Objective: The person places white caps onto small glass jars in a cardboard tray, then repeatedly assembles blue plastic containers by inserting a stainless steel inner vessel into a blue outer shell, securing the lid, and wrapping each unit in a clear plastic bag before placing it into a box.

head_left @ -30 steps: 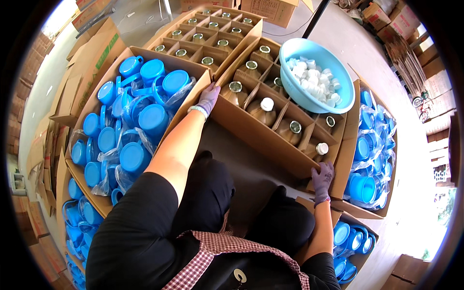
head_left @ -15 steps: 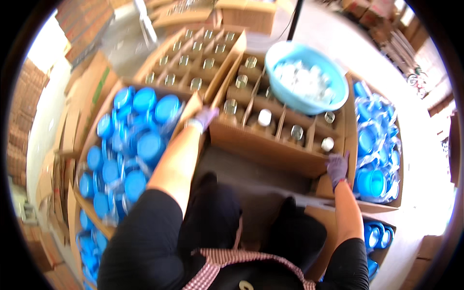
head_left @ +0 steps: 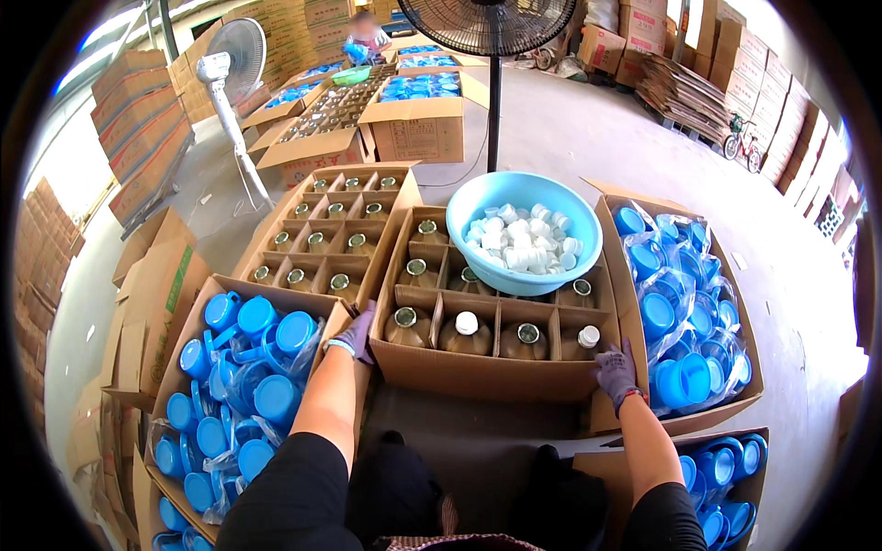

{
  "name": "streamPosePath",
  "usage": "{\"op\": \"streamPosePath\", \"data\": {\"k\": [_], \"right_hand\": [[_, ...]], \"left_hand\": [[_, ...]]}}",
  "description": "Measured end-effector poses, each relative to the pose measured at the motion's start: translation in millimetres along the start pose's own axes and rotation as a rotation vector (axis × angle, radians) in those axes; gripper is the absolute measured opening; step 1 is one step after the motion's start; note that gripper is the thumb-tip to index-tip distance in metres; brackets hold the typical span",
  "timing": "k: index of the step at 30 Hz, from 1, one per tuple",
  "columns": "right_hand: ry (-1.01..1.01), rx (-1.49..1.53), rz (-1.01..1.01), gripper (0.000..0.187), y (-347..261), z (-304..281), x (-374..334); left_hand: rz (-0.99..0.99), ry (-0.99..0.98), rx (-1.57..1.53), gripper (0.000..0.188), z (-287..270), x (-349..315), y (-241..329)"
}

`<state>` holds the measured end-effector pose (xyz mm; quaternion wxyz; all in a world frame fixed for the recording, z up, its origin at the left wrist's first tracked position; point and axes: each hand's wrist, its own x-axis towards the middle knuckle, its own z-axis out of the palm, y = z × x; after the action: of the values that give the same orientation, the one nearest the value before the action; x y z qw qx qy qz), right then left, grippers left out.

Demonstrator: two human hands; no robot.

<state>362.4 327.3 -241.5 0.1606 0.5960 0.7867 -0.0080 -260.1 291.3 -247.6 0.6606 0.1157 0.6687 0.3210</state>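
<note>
A divided cardboard carton (head_left: 487, 367) of glass bottles stands before me. My left hand (head_left: 358, 336), in a purple glove, is closed at its front left corner, fingertips partly hidden. At the front right corner my right hand (head_left: 616, 369), also gloved, grips the side with its thumb up. In the front row, one bottle (head_left: 466, 338) wears a white cap, and so does the bottle (head_left: 581, 343) at the right end; the other bottles that show have no caps. A light blue basin (head_left: 459, 220) full of white caps (head_left: 524, 241) rests on the carton's back right part.
Boxes of blue plastic lidded items (head_left: 277, 397) stand at left and right (head_left: 657, 314). Behind on the left is another bottle carton (head_left: 404, 207). Farther off are a white fan (head_left: 241, 55), a black fan on a pole (head_left: 494, 110), more cartons and a person (head_left: 367, 39).
My view has tilted upward, bringing the fans, far cartons and another person into sight. Both hands stay at the carton's front corners.
</note>
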Motion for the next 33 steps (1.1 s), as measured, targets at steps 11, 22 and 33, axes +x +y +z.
{"op": "streamPosePath", "data": {"k": [11,22,33], "right_hand": [[0.079,0.088,-0.011,0.034,-6.2,16.4,-6.6],[0.089,0.149,-0.055,0.037,-33.7,-4.8,2.8],[-0.103,-0.057,0.060,0.029,-39.1,-13.5,-36.0]], "left_hand": [[0.220,0.054,0.389,0.124,-29.1,75.5,-54.6],[0.063,0.315,-0.580,0.122,-69.4,74.9,-102.3],[0.304,0.559,-0.156,0.084,31.8,44.4,-65.6]]}}
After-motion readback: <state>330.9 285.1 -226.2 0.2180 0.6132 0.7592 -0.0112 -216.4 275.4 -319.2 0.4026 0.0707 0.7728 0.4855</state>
